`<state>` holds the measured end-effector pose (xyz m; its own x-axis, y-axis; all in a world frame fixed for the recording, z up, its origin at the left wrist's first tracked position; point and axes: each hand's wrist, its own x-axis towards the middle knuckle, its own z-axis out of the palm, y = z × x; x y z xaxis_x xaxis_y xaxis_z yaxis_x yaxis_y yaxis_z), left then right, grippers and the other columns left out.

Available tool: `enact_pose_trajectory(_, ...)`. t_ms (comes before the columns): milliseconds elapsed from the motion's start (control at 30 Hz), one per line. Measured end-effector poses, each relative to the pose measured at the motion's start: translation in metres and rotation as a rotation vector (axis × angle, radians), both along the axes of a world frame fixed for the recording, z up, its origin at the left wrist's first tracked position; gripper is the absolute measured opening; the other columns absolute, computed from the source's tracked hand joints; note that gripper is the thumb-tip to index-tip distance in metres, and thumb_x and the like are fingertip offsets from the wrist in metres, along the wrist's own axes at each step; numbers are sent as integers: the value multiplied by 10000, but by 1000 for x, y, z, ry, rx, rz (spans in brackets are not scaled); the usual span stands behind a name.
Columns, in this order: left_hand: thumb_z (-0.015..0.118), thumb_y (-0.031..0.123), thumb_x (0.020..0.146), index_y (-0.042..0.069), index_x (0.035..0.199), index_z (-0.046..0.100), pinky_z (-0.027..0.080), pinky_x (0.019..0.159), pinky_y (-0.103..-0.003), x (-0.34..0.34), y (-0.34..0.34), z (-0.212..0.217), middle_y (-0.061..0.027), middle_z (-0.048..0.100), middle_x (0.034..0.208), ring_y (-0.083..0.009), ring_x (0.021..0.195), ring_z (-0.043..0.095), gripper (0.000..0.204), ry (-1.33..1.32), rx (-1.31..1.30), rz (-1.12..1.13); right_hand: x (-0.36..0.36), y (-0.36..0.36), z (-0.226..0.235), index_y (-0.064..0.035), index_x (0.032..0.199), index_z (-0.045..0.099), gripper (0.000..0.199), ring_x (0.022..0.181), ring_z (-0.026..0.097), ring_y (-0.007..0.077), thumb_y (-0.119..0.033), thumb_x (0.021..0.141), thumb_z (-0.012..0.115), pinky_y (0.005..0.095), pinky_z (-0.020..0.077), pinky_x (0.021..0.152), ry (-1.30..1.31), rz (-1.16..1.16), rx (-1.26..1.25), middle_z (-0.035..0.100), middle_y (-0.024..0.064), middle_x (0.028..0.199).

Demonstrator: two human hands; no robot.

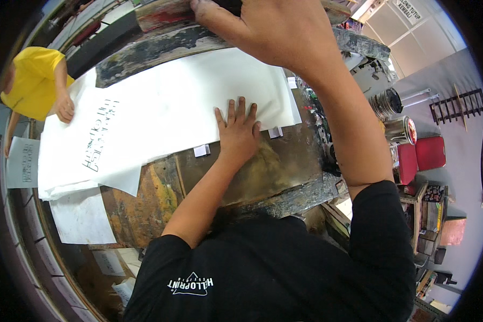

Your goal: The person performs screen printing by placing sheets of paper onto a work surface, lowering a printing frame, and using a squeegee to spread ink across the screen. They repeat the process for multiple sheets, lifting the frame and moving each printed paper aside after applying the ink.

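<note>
My left hand [237,131] lies flat with its fingers spread on the near right part of a long white sheet [166,102]. The sheet covers a paint-stained board [214,180] and carries black lettering [99,134] toward its left end; whether it is cloth or paper I cannot tell. Small white tabs [202,151] stick out under its near edge. Raised high in the view is my right hand [284,32], close to the camera, thumb stretched to the left. Its other fingers run past the top edge, so anything they hold is hidden.
At the left, a person in a yellow shirt [35,83] has one hand on the sheet; a printed paper [22,162] hangs near the other. Paint-crusted wooden bars [150,56] lie beyond the sheet. Cans [385,103], a red chair [430,153] and shelves [432,214] stand right.
</note>
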<state>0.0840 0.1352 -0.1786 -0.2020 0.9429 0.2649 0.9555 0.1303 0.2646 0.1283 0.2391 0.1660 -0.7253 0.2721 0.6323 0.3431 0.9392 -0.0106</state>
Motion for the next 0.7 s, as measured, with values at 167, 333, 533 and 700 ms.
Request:
enact_pose_trajectory(167, 392, 387, 1144, 126, 1576, 560, 99, 1273, -752, -13, 6, 33, -182, 351, 1744, -451, 1622, 261, 532, -343, -122, -23, -11, 8, 4, -114, 727, 617, 511, 542, 448, 155, -486, 1047, 476, 409, 485, 686, -53, 14, 15, 544, 19, 603)
enact_pose_trajectory(333, 416, 402, 1136, 129, 1608, 521, 93, 1257, -778, -12, 3, 35, -186, 344, 1746, -456, 1623, 253, 555, -108, -121, -9, -15, 3, 13, -144, 634, 550, 553, 463, 350, 121, -502, 1045, 459, 357, 463, 577, -13, -70, -19, 419, -28, 521)
enact_pose_trajectory(533, 443, 439, 1124, 152, 1635, 490, 96, 1249, -792, 4, 1, 21, -178, 320, 1758, -467, 1630, 222, 589, 32, -83, -17, -15, 10, 5, -154, 618, 523, 564, 472, 341, 103, -514, 1046, 452, 341, 467, 579, 17, -47, 169, 400, -32, 520)
enact_pose_trajectory(700, 441, 490, 1124, 165, 1651, 470, 96, 1264, -772, 5, 4, 7, -172, 298, 1769, -472, 1633, 211, 621, 34, -45, -28, -21, 18, 13, -152, 628, 533, 553, 507, 378, 110, -511, 1042, 459, 350, 474, 598, -68, -121, 45, 429, -22, 552)
